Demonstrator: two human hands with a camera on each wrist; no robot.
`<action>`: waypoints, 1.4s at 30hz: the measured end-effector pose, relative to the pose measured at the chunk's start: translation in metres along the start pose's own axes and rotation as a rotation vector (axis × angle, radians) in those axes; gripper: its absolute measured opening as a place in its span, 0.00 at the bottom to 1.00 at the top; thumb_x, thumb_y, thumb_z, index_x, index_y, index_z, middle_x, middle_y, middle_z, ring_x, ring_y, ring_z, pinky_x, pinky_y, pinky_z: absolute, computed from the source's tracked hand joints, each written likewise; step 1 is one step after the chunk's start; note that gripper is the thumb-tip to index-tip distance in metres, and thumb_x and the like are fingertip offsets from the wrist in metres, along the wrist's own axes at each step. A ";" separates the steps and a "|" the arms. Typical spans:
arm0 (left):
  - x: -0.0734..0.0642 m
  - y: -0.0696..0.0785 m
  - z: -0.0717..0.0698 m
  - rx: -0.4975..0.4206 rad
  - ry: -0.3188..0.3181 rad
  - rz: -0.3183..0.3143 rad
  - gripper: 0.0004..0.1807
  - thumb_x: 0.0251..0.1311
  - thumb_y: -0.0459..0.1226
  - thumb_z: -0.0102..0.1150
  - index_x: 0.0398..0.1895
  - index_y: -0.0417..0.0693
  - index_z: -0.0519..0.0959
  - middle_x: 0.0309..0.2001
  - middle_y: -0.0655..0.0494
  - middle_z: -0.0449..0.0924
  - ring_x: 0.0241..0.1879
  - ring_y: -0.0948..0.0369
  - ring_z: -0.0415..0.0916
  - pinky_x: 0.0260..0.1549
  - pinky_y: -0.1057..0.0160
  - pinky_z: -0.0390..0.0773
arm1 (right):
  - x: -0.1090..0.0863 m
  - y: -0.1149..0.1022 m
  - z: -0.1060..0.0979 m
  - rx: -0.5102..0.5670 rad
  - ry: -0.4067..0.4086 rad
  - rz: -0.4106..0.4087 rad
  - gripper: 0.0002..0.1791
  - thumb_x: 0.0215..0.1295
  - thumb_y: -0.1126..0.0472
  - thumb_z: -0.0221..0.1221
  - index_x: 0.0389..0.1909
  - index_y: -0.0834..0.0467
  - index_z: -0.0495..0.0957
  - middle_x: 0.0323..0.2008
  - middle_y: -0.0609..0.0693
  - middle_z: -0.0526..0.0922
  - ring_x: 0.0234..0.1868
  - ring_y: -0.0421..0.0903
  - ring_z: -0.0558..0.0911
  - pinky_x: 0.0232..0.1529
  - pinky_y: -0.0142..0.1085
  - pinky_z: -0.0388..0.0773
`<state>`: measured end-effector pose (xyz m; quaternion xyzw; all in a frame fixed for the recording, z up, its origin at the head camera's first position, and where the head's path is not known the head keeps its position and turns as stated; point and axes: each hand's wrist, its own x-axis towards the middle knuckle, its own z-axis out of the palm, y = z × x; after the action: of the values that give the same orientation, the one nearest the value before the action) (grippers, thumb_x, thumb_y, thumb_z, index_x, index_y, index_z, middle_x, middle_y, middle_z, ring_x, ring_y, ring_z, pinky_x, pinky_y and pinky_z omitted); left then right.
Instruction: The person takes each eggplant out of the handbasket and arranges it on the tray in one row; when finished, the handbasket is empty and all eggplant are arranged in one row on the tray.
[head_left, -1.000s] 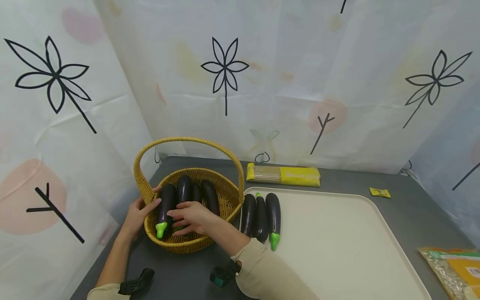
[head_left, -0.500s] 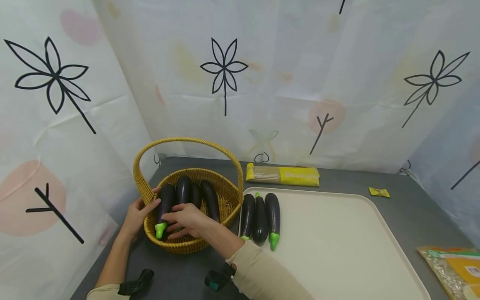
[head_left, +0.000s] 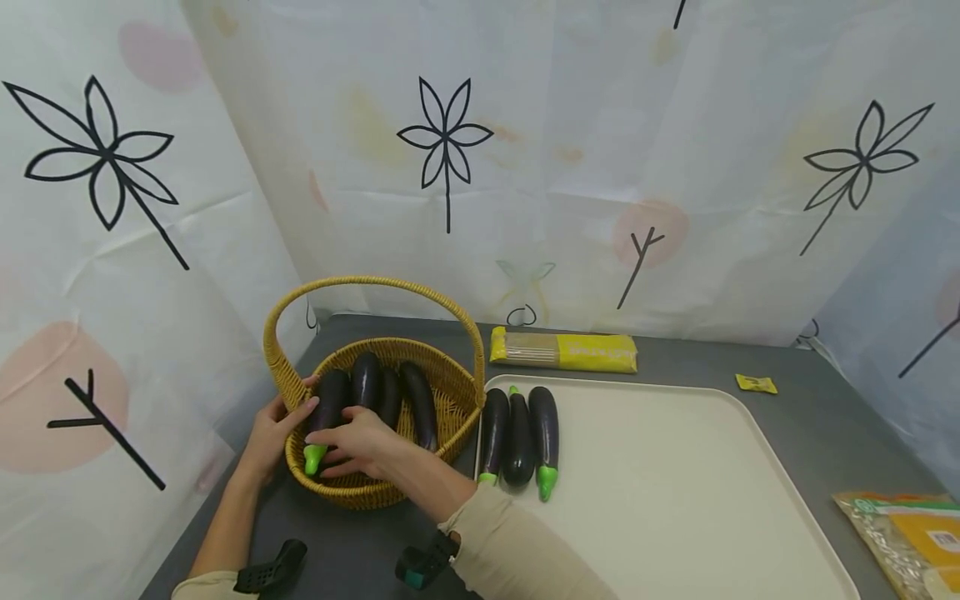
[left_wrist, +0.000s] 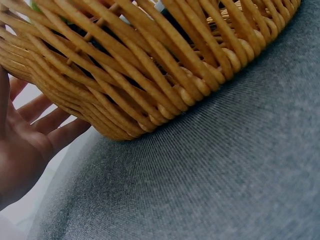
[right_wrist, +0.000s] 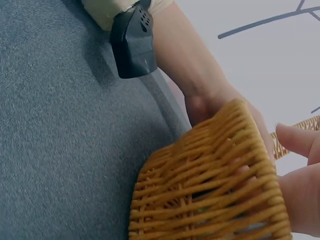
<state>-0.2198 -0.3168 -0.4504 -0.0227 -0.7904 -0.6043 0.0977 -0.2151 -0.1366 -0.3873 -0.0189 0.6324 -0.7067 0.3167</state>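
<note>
A yellow wicker basket (head_left: 450, 417) with a tall handle holds several dark eggplants. My left hand (head_left: 268, 437) grips its left side, thumb over the rim and fingers along the outer weave; the left wrist view shows those fingers spread against the wicker (left_wrist: 115, 85). Inside the basket, my right hand (head_left: 367, 442) reaches over the leftmost eggplant (head_left: 330, 400), its thumb crossing the skin just above the green stem cap (head_left: 314, 458). The right hand's other fingers lie lower, beside that eggplant. In the right wrist view the right hand (right_wrist: 302, 195) shows a straight thumb; its fingers are mostly behind the weave.
Right of the basket is a cream tray (head_left: 660, 483) with three eggplants (head_left: 519, 437) side by side along its left edge. Behind it lies a yellow noodle packet (head_left: 564, 350). A small yellow sachet (head_left: 756, 384) and a clear food bag (head_left: 903, 533) are on the right.
My right hand has shifted left and slightly down inside the basket, its thumb now across the leftmost eggplant. The left hand keeps its place on the rim.
</note>
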 end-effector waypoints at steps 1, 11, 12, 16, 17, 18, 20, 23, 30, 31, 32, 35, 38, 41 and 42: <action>0.000 0.000 0.000 -0.002 0.000 -0.001 0.27 0.71 0.40 0.49 0.70 0.41 0.62 0.51 0.72 0.69 0.50 0.71 0.67 0.40 0.73 0.71 | 0.000 0.001 0.002 -0.001 0.012 -0.003 0.39 0.61 0.65 0.64 0.69 0.64 0.56 0.44 0.61 0.76 0.40 0.59 0.80 0.40 0.52 0.78; 0.001 -0.002 -0.001 -0.005 0.001 -0.002 0.26 0.71 0.40 0.49 0.70 0.42 0.63 0.50 0.73 0.70 0.49 0.71 0.68 0.41 0.73 0.71 | -0.004 0.002 0.017 -0.044 0.167 -0.035 0.39 0.57 0.67 0.67 0.68 0.61 0.60 0.39 0.57 0.76 0.31 0.54 0.82 0.35 0.49 0.80; 0.001 -0.002 -0.001 -0.006 0.000 -0.004 0.27 0.71 0.40 0.49 0.70 0.42 0.62 0.50 0.73 0.70 0.49 0.71 0.68 0.41 0.73 0.71 | -0.003 0.002 0.018 -0.047 0.177 -0.036 0.39 0.56 0.67 0.67 0.67 0.61 0.60 0.39 0.57 0.75 0.31 0.54 0.82 0.34 0.48 0.80; 0.002 -0.002 -0.001 -0.006 -0.002 -0.014 0.27 0.71 0.40 0.49 0.70 0.42 0.62 0.51 0.72 0.70 0.50 0.71 0.67 0.42 0.74 0.70 | -0.002 0.002 0.019 -0.032 0.198 -0.034 0.38 0.55 0.69 0.67 0.66 0.61 0.62 0.41 0.59 0.75 0.32 0.55 0.82 0.34 0.48 0.80; 0.002 -0.002 -0.001 -0.008 -0.003 -0.013 0.27 0.71 0.40 0.49 0.70 0.41 0.62 0.51 0.72 0.69 0.50 0.71 0.67 0.42 0.74 0.70 | -0.001 0.003 0.018 -0.025 0.199 -0.031 0.38 0.55 0.70 0.67 0.66 0.61 0.63 0.42 0.60 0.75 0.33 0.56 0.82 0.34 0.48 0.80; 0.002 -0.002 -0.001 -0.011 -0.004 -0.013 0.27 0.71 0.40 0.49 0.70 0.41 0.61 0.51 0.72 0.69 0.50 0.72 0.67 0.42 0.74 0.70 | -0.001 0.003 0.018 -0.015 0.199 -0.027 0.37 0.55 0.71 0.67 0.66 0.61 0.63 0.42 0.60 0.75 0.33 0.56 0.82 0.34 0.49 0.80; 0.002 -0.002 -0.001 -0.014 -0.006 -0.008 0.27 0.71 0.39 0.50 0.71 0.41 0.61 0.52 0.72 0.69 0.51 0.72 0.67 0.42 0.74 0.70 | 0.000 0.003 0.016 0.006 0.189 -0.016 0.37 0.55 0.72 0.66 0.66 0.60 0.64 0.41 0.61 0.75 0.35 0.57 0.82 0.35 0.49 0.80; 0.001 -0.001 -0.001 -0.009 -0.006 -0.005 0.27 0.71 0.40 0.50 0.70 0.41 0.62 0.52 0.72 0.69 0.50 0.73 0.68 0.42 0.75 0.70 | -0.001 0.002 0.010 0.041 0.159 -0.006 0.36 0.56 0.73 0.66 0.66 0.60 0.64 0.40 0.61 0.75 0.36 0.57 0.82 0.35 0.48 0.80; -0.001 0.002 0.000 0.019 -0.003 -0.006 0.27 0.72 0.41 0.48 0.70 0.42 0.62 0.55 0.69 0.67 0.52 0.73 0.65 0.44 0.74 0.67 | -0.005 -0.002 -0.005 0.095 0.078 -0.019 0.37 0.58 0.73 0.64 0.68 0.61 0.60 0.41 0.62 0.75 0.39 0.58 0.81 0.37 0.49 0.80; -0.001 0.002 0.000 0.019 -0.004 -0.005 0.27 0.72 0.41 0.48 0.70 0.42 0.62 0.54 0.70 0.68 0.51 0.73 0.66 0.44 0.74 0.68 | -0.006 -0.003 -0.007 0.102 0.065 -0.023 0.37 0.58 0.73 0.63 0.68 0.61 0.60 0.41 0.62 0.75 0.40 0.58 0.81 0.38 0.49 0.80; -0.001 0.002 0.000 0.018 -0.005 -0.005 0.27 0.71 0.41 0.48 0.70 0.41 0.62 0.53 0.70 0.68 0.51 0.74 0.67 0.43 0.74 0.69 | -0.008 -0.004 -0.009 0.109 0.052 -0.028 0.38 0.58 0.73 0.63 0.68 0.61 0.59 0.41 0.62 0.75 0.40 0.58 0.81 0.38 0.49 0.80; -0.001 0.003 0.000 0.009 -0.004 -0.007 0.27 0.71 0.41 0.49 0.70 0.40 0.62 0.50 0.71 0.70 0.47 0.73 0.70 0.39 0.72 0.73 | -0.013 -0.007 -0.017 0.130 0.006 -0.041 0.39 0.60 0.73 0.62 0.70 0.61 0.56 0.40 0.61 0.76 0.41 0.57 0.82 0.39 0.48 0.79; -0.001 0.003 -0.001 0.004 -0.005 -0.008 0.28 0.71 0.40 0.50 0.70 0.40 0.62 0.48 0.70 0.72 0.45 0.72 0.72 0.38 0.70 0.75 | -0.019 -0.011 -0.027 0.138 -0.040 -0.057 0.40 0.61 0.71 0.62 0.71 0.61 0.54 0.39 0.60 0.77 0.42 0.56 0.82 0.40 0.47 0.79; -0.001 0.003 -0.002 0.014 -0.013 -0.006 0.28 0.70 0.40 0.50 0.70 0.40 0.62 0.49 0.69 0.72 0.46 0.72 0.72 0.38 0.70 0.75 | -0.024 -0.014 -0.037 0.141 -0.090 -0.072 0.40 0.63 0.70 0.61 0.72 0.61 0.51 0.40 0.59 0.79 0.44 0.56 0.82 0.42 0.46 0.79; 0.000 0.002 -0.002 0.016 -0.016 -0.004 0.28 0.70 0.40 0.50 0.70 0.40 0.62 0.49 0.68 0.72 0.46 0.72 0.71 0.39 0.70 0.74 | -0.025 -0.015 -0.041 0.142 -0.105 -0.076 0.40 0.63 0.70 0.60 0.72 0.61 0.51 0.41 0.59 0.79 0.44 0.56 0.81 0.42 0.46 0.79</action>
<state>-0.2188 -0.3183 -0.4475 -0.0251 -0.7961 -0.5978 0.0904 -0.2185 -0.0886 -0.3726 -0.0577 0.5621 -0.7593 0.3229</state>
